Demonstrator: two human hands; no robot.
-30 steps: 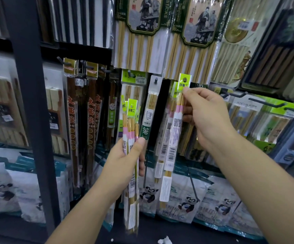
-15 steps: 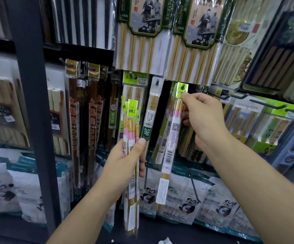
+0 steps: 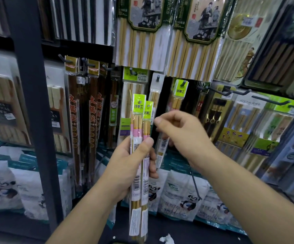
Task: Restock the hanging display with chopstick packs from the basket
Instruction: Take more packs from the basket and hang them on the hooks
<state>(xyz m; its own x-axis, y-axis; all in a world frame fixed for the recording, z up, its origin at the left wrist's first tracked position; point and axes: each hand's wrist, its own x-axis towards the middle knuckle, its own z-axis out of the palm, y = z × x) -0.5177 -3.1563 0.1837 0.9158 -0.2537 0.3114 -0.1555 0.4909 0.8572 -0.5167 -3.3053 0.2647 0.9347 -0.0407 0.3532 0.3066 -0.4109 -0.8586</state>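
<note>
A dark upright post (image 3: 32, 103) is seen at left; panda-printed bags (image 3: 183, 196) are stacked low along the far shelf, and a crumpled white scrap (image 3: 166, 239) is seen nearest.

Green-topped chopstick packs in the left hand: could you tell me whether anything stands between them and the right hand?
Nothing visible does. The right hand hovers just right of the green-topped clear-plastic chopstick packs that the left hand grips, with a small gap between.

Display rack (image 3: 32, 111), green-topped chopstick pack (image 3: 181, 90) on a peg (image 3: 184, 83), panda bags (image 3: 183, 194) below
</note>
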